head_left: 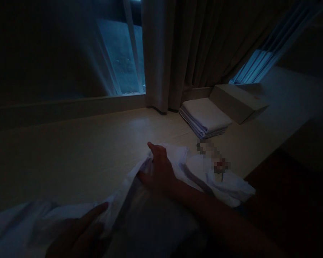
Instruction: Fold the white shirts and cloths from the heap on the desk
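Observation:
A loose, rumpled white cloth [129, 184] that looks like a garment spreads across the near side of the light wooden surface. My right hand [161, 170] grips its upper edge near the middle, with the thumb and fingers closed on the fabric and the index finger pointing away from me. My left hand [80, 231] is at the lower left, dark and partly cut off by the frame; its fingers pinch the cloth's edge. A blurred, pixelated patch [214, 156] covers part of the fabric at the right. Shadow hides the near part of the cloth.
A neat stack of folded white cloths [206, 114] sits beyond my right hand. Behind it lies a pale box [238, 102] beside a brown curtain [167, 57]. Windows stand along the back, and the wooden surface [78, 150] ends at the right in a dark drop.

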A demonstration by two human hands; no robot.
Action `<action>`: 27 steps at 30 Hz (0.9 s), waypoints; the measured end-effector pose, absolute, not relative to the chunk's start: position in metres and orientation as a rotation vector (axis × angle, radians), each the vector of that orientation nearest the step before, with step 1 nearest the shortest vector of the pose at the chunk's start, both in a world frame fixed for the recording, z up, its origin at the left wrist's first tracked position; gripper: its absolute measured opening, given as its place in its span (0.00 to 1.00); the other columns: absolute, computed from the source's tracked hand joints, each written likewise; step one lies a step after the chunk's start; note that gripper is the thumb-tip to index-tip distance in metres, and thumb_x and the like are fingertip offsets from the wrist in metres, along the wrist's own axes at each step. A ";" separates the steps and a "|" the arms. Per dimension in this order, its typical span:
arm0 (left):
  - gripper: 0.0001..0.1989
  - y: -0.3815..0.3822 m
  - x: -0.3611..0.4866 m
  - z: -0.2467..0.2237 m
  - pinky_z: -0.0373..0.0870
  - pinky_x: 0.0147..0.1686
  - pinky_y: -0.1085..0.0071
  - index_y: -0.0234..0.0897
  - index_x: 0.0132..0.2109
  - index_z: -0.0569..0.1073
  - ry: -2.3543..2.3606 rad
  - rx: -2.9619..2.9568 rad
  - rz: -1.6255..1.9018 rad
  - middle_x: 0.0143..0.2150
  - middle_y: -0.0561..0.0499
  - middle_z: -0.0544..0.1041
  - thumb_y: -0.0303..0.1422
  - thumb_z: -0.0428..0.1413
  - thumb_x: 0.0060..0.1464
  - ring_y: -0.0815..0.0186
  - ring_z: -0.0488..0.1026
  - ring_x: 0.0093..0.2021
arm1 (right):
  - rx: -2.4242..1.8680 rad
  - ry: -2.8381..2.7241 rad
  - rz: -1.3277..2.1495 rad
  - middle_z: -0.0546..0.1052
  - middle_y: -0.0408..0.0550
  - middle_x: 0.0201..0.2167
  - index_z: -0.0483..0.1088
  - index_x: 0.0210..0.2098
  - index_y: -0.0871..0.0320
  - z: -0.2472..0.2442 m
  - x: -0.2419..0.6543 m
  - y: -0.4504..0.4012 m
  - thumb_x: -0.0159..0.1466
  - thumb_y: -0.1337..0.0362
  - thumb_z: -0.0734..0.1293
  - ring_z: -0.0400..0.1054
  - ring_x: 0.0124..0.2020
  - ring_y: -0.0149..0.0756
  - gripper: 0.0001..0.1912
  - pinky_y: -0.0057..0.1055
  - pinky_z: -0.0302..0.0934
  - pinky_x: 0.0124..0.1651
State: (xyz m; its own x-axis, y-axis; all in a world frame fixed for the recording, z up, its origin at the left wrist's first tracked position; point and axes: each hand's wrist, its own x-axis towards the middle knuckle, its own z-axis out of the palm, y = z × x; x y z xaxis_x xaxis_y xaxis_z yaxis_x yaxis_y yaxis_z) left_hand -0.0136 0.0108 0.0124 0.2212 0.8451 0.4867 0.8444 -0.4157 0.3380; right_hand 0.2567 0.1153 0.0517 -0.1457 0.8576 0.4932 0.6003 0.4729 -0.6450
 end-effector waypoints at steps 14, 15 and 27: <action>0.24 0.039 -0.014 0.043 0.64 0.49 0.49 0.37 0.49 0.71 2.143 2.625 0.760 0.57 0.37 0.68 0.46 0.57 0.48 0.47 0.68 0.53 | -0.906 -2.116 0.149 0.75 0.49 0.36 0.68 0.52 0.58 0.041 0.260 0.111 0.64 0.63 0.63 0.67 0.36 0.37 0.17 0.34 0.61 0.39; 0.22 0.038 -0.017 0.043 0.65 0.47 0.50 0.38 0.49 0.72 2.107 2.720 0.740 0.57 0.37 0.69 0.43 0.57 0.49 0.48 0.70 0.50 | -0.895 -2.157 0.071 0.75 0.50 0.37 0.68 0.53 0.57 0.041 0.259 0.109 0.65 0.61 0.63 0.67 0.36 0.38 0.18 0.35 0.60 0.39; 0.22 0.026 -0.003 0.052 0.65 0.31 0.70 0.44 0.59 0.67 1.734 3.124 0.626 0.38 0.49 0.78 0.27 0.48 0.58 0.67 0.71 0.31 | -0.817 -2.228 -0.304 0.71 0.45 0.37 0.69 0.52 0.45 0.046 0.243 0.086 0.65 0.63 0.66 0.60 0.35 0.36 0.16 0.37 0.52 0.40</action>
State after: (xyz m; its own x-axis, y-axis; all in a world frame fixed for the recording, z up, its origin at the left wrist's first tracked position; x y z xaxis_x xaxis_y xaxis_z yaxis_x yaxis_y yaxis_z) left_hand -0.0028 0.0260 0.0523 0.5134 0.6950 0.5033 0.8562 -0.4539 -0.2467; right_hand 0.2435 0.0859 0.0460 -0.5305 0.4641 0.7093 0.6373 0.7701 -0.0273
